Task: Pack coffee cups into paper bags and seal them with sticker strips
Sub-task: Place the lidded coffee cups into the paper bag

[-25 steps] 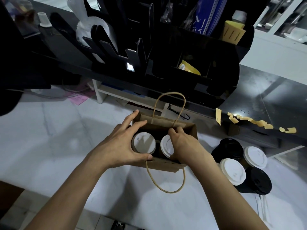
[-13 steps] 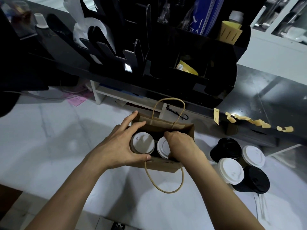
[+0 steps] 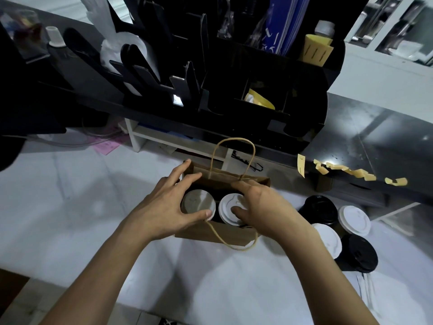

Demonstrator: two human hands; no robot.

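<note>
White table (image 3: 70, 219) below black organizer (image 3: 257, 90) | bag (image 3: 225, 234) mid-table, two cups (image 3: 199, 204) inside | left hand (image 3: 164, 212) spread on bag mouth | right hand (image 3: 264, 207) has released its lid, fingers loose | seating done; seal next

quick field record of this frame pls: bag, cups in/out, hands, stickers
bag: brown paper bag, upright on the white counter, mouth open, unsealed
cups in bag: two, both with white lids; left cup, right cup
cups outside: four to the right of the bag, two black-lidded, two white-lidded
left hand: fingers on the bag's far left rim, thumb at the left cup's lid
right hand: thumb on the right cup's lid, fingers at the far rim
sticker strips: yellow, on the dark shelf edge, unused
</note>
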